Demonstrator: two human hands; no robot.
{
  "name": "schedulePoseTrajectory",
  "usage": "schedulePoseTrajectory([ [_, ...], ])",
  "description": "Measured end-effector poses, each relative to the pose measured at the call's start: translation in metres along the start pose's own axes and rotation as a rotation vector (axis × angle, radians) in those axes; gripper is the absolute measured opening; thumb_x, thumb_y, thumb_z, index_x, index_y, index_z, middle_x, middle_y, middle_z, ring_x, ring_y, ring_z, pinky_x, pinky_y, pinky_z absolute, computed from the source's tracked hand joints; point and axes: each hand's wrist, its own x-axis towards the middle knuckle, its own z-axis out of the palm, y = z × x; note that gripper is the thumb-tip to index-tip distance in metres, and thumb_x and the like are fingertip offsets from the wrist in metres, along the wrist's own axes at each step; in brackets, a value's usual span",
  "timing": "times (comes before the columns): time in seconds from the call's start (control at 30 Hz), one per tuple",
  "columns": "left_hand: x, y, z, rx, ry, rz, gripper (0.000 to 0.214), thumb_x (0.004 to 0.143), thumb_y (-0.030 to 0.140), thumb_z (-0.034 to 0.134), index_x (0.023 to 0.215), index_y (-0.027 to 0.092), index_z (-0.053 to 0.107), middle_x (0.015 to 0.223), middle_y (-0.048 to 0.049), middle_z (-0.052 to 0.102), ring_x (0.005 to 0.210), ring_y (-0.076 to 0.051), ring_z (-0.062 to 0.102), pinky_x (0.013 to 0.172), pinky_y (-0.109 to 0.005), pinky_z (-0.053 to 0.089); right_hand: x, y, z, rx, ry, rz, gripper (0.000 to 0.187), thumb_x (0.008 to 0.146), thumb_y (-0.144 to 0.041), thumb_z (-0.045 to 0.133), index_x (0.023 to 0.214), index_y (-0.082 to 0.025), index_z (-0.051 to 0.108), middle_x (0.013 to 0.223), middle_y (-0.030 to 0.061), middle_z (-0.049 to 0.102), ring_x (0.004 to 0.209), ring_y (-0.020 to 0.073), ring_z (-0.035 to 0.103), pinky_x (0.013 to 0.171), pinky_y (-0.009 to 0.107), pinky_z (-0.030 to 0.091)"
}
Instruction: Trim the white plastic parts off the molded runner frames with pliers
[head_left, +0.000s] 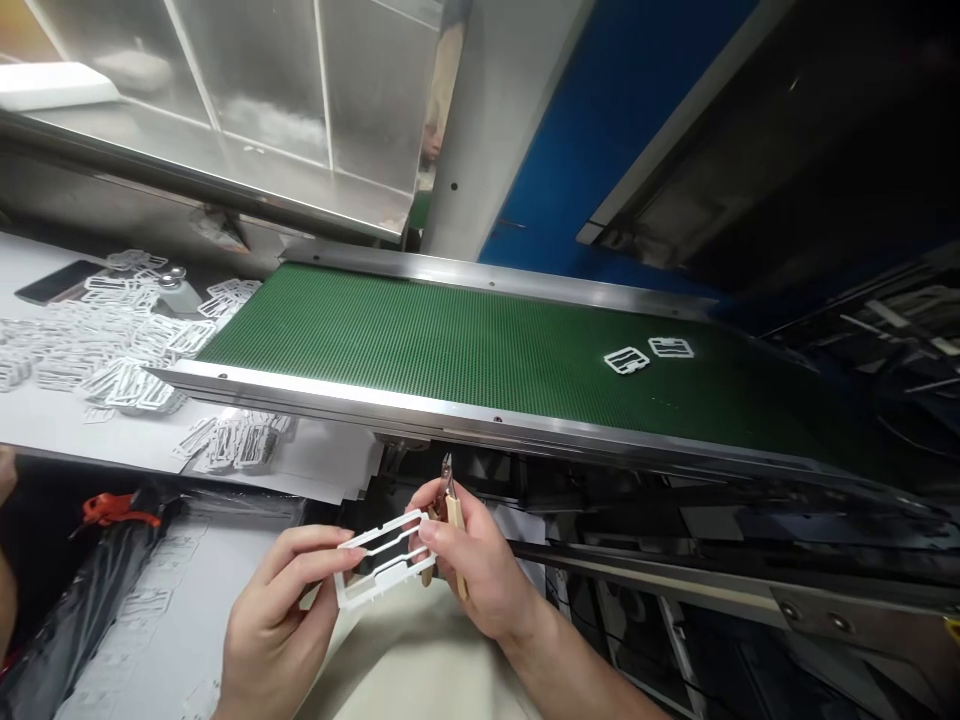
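A white plastic frame with inner bars is held between both hands, tilted, in front of my lap. My left hand pinches its left end between thumb and fingers. My right hand grips the right end with thumb and forefinger. Tucked in that same hand is a pair of nippers, with cream-coloured handles and its metal jaws pointing up and away from me.
Ahead runs a green conveyor belt with metal side rails, carrying two white frames. Many similar frames are heaped on the left table beside a phone and a small bottle. An orange-handled tool lies lower left, near another person's arm.
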Motion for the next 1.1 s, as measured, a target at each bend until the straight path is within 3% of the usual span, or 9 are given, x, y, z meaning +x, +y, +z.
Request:
schedulePoseTrajectory([
  [0.1, -0.004, -0.009, -0.005, -0.164, -0.094, -0.207, 0.02, 0.103, 0.037, 0.07, 0.104, 0.033, 0.09, 0.119, -0.0109, 0.076, 0.102, -0.027, 0.077, 0.079, -0.029, 0.067, 0.004, 0.001, -0.001, -0.009, 0.051, -0.007, 0.039, 0.083, -0.042, 0.091, 0.108, -0.021, 0.07, 0.09, -0.001, 0.066, 0.077, 0.0144, 0.059, 0.07, 0.028, 0.047],
  [0.17, -0.009, -0.014, -0.005, -0.28, -0.089, -0.333, 0.02, 0.101, 0.043, 0.074, 0.106, 0.031, 0.089, 0.12, -0.0106, 0.075, 0.099, -0.025, 0.076, 0.079, -0.028, 0.068, 0.006, 0.001, -0.003, -0.03, 0.038, -0.002, 0.038, 0.083, -0.04, 0.091, 0.108, -0.021, 0.071, 0.092, -0.0004, 0.067, 0.08, 0.0146, 0.06, 0.074, 0.028, 0.048],
  [0.27, -0.015, -0.017, -0.002, -0.416, -0.016, -0.522, 0.019, 0.09, 0.044, 0.088, 0.103, 0.028, 0.087, 0.116, -0.0063, 0.071, 0.09, -0.019, 0.072, 0.072, -0.023, 0.067, 0.008, 0.0, -0.002, -0.083, -0.021, -0.006, 0.036, 0.083, -0.038, 0.09, 0.11, -0.021, 0.072, 0.095, 0.0007, 0.069, 0.082, 0.0155, 0.06, 0.076, 0.029, 0.049],
  [0.37, -0.013, -0.014, 0.004, -0.513, 0.097, -0.679, 0.034, 0.076, 0.045, 0.101, 0.096, 0.024, 0.083, 0.11, -0.0045, 0.072, 0.089, -0.019, 0.072, 0.072, -0.023, 0.068, 0.009, -0.004, 0.003, -0.118, -0.135, -0.031, 0.038, 0.085, -0.039, 0.09, 0.114, -0.022, 0.073, 0.102, 0.0031, 0.073, 0.086, 0.0167, 0.062, 0.077, 0.029, 0.049],
  [0.47, -0.005, -0.007, 0.009, -0.619, 0.132, -0.8, 0.047, 0.065, 0.044, 0.108, 0.093, 0.021, 0.079, 0.099, -0.0025, 0.074, 0.075, -0.013, 0.069, 0.066, -0.022, 0.065, 0.009, -0.008, 0.01, -0.154, -0.252, -0.031, 0.041, 0.089, -0.043, 0.09, 0.119, -0.022, 0.074, 0.106, 0.0051, 0.073, 0.091, 0.0182, 0.065, 0.085, 0.033, 0.051],
  [0.6, 0.002, -0.003, 0.011, -0.728, 0.093, -0.825, 0.05, 0.064, 0.04, 0.109, 0.091, 0.019, 0.074, 0.092, -0.0018, 0.074, 0.07, -0.011, 0.066, 0.065, -0.022, 0.063, 0.01, -0.011, 0.019, -0.233, -0.278, -0.007, 0.042, 0.089, -0.044, 0.091, 0.12, -0.022, 0.076, 0.094, 0.0021, 0.068, 0.086, 0.0171, 0.06, 0.082, 0.032, 0.049],
  [0.83, 0.0, -0.01, 0.009, -0.762, 0.048, -0.824, 0.048, 0.071, 0.04, 0.107, 0.093, 0.02, 0.069, 0.09, 0.0006, 0.073, 0.071, -0.01, 0.065, 0.067, -0.022, 0.062, 0.013, -0.012, 0.026, -0.272, -0.262, 0.021, 0.037, 0.087, -0.036, 0.089, 0.119, -0.023, 0.076, 0.096, 0.0018, 0.069, 0.087, 0.0176, 0.062, 0.082, 0.033, 0.05],
  [1.1, -0.005, -0.033, 0.003, -0.767, 0.137, -0.871, 0.058, 0.07, 0.036, 0.108, 0.113, 0.019, 0.072, 0.101, -0.0025, 0.075, 0.083, -0.013, 0.073, 0.069, -0.021, 0.065, 0.029, 0.0, 0.014, -0.359, -0.118, 0.015, 0.036, 0.092, -0.045, 0.086, 0.118, -0.025, 0.072, 0.122, 0.0074, 0.074, 0.105, 0.0225, 0.065, 0.096, 0.038, 0.053],
])
